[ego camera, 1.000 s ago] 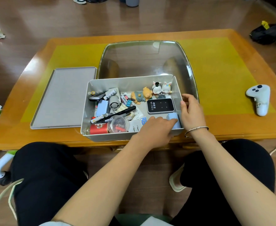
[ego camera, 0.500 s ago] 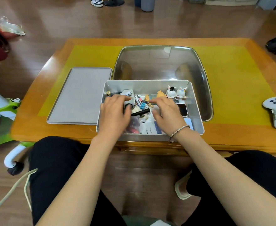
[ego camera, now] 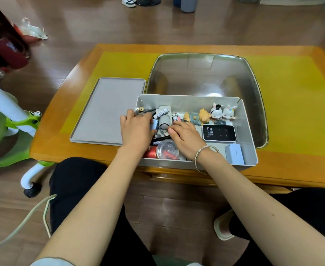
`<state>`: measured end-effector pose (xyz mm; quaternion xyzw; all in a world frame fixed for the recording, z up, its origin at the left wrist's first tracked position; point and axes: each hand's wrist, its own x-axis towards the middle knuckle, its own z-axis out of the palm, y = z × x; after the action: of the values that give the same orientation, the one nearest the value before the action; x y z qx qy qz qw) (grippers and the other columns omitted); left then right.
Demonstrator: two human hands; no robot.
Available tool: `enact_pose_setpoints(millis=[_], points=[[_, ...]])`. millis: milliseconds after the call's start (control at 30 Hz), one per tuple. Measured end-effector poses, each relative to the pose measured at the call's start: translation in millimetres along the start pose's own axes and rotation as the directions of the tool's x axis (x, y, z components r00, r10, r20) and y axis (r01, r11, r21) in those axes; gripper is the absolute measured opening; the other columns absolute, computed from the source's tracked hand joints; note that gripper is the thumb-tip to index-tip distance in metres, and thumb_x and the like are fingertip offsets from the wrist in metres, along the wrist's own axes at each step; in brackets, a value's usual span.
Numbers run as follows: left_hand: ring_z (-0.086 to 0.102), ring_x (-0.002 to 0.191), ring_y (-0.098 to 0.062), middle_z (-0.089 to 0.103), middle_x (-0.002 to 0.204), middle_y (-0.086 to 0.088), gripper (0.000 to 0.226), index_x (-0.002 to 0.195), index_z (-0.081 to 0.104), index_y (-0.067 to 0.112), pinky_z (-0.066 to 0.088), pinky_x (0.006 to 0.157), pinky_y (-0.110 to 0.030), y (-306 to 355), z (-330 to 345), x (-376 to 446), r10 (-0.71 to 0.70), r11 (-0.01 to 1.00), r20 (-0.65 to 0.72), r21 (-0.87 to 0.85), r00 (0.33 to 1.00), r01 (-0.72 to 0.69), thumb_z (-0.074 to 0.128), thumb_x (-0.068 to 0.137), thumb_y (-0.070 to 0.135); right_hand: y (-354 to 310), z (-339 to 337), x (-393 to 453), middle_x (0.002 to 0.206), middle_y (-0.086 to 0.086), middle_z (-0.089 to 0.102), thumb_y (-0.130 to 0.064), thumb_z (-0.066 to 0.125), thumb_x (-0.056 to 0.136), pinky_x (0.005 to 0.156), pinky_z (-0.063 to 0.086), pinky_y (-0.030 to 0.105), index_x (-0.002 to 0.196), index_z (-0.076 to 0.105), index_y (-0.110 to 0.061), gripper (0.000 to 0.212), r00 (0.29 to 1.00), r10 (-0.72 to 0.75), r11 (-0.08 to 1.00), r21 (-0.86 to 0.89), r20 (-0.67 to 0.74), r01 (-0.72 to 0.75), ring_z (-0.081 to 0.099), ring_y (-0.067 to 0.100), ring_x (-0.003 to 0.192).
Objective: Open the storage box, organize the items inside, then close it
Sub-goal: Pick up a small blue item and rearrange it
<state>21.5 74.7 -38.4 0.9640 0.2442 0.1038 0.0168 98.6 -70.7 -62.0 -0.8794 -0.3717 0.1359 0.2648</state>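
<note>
The open storage box (ego camera: 242, 120) sits at the near edge of the wooden table (ego camera: 61, 135), at about 6 o'clock from the glass inset (ego camera: 206, 73) in the tabletop, and its flat grey lid (ego camera: 108, 110) lies beside it at 9 o'clock, touching or nearly touching the box's left wall. Both hands are inside the box's left half. The left hand (ego camera: 136, 129) has its fingers curled down over a small light-blue item (ego camera: 155, 124) and the dark clutter beyond it; whether it actually grasps anything I cannot tell. The right hand (ego camera: 186, 139), a bracelet (ego camera: 206, 152) on its wrist, lies palm down with fingers loosely bent, the fingertips touching a black pen (ego camera: 162, 138) and the clutter near a grey cylinder (ego camera: 164, 122). At 12 o'clock along the far wall stand a bear figurine (ego camera: 204, 117) and two rabbit figurines (ego camera: 223, 112). A black Wi-Fi device (ego camera: 219, 133) lies at 3 o'clock from the right hand, a pale blue box (ego camera: 234, 154) sits in the near right corner, and a clear round lid (ego camera: 167, 150) covers a red can (ego camera: 150, 153) at the near wall.
</note>
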Motion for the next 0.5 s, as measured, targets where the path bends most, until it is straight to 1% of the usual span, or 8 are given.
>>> enact_pose_setpoints(millis=[133,200,300,400,500], points=[[0.043,0.108,-0.029,0.069,0.093,-0.009,0.050,0.120,0.044,0.012,0.016,0.072,-0.035,9.9,5.3,-2.2,-0.054,0.995,0.005,0.086,0.999,0.054,0.067,0.084,0.037,-0.5,1.1,-0.6,0.138,0.003,0.047,-0.034,0.032,0.101,0.108,0.027,0.040,0.126,0.057,-0.017,0.039,1.000,-0.009,1.000,0.018,-0.014,0.009,0.030,0.023,0.132],[0.043,0.110,-0.028,0.067,0.097,-0.010,0.054,0.124,0.040,0.009,0.021,0.074,-0.036,15.4,7.6,0.8,-0.085,0.990,0.019,0.112,0.996,0.083,0.065,0.085,0.038,0.0,1.5,-0.4,0.139,0.003,0.046,-0.034,0.032,0.101,0.108,0.027,0.039,0.127,0.056,-0.018,0.039,1.000,-0.002,1.000,0.020,-0.009,0.002,0.029,0.022,0.132],[0.043,0.112,-0.028,0.065,0.104,-0.012,0.061,0.126,0.038,0.005,0.026,0.079,-0.037,18.0,11.2,7.6,-0.116,0.988,0.028,0.107,0.993,0.112,0.066,0.084,0.040,0.8,1.7,0.5,0.139,0.004,0.045,-0.035,0.031,0.101,0.109,0.026,0.039,0.128,0.055,-0.018,0.040,1.000,0.006,1.000,0.022,0.001,-0.006,0.028,0.022,0.133],[0.045,0.109,-0.029,0.066,0.102,-0.013,0.062,0.123,0.041,0.003,0.023,0.076,-0.037,16.3,14.2,8.5,-0.099,0.993,-0.009,0.061,0.995,0.099,0.068,0.080,0.039,1.6,2.5,0.5,0.137,0.004,0.047,-0.035,0.032,0.100,0.108,0.028,0.040,0.126,0.057,-0.017,0.040,1.000,0.007,1.000,0.028,0.002,-0.007,0.031,0.023,0.131],[0.046,0.105,-0.030,0.067,0.099,-0.013,0.058,0.118,0.043,0.006,0.022,0.073,-0.036,14.6,13.1,4.0,-0.104,0.995,-0.047,-0.002,0.993,0.104,0.070,0.077,0.038,2.4,1.6,1.3,0.129,0.004,0.052,-0.035,0.033,0.100,0.105,0.031,0.040,0.122,0.058,-0.015,0.039,1.000,0.017,0.999,0.040,0.006,-0.018,0.036,0.024,0.126]])
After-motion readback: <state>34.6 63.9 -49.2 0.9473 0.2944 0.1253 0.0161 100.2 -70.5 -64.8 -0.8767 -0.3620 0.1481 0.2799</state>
